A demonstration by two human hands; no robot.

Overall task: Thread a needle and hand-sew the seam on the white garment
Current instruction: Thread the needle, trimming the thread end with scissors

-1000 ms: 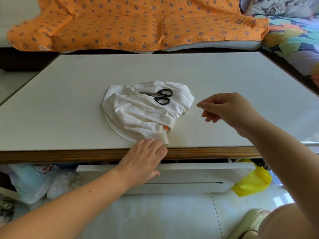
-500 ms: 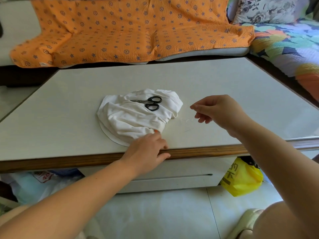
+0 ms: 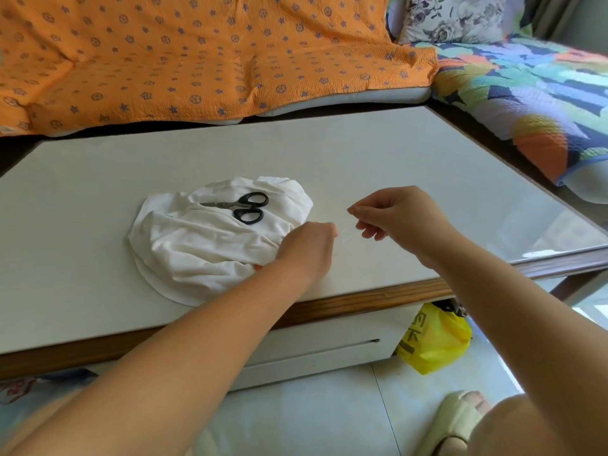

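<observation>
Now that left hand (image 3: 307, 246) has left crumpled white cloth garment (image 3: 197, 245) for thin white thread (image 3: 346, 234) pinched by right hand (image 3: 399, 218), threading looks imminent; left grip unclear.

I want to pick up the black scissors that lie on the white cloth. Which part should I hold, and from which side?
Probably the two black handle loops, from above and from the right: the scissors lie flat and closed on the white garment, loops to the right, blades pointing left.
</observation>
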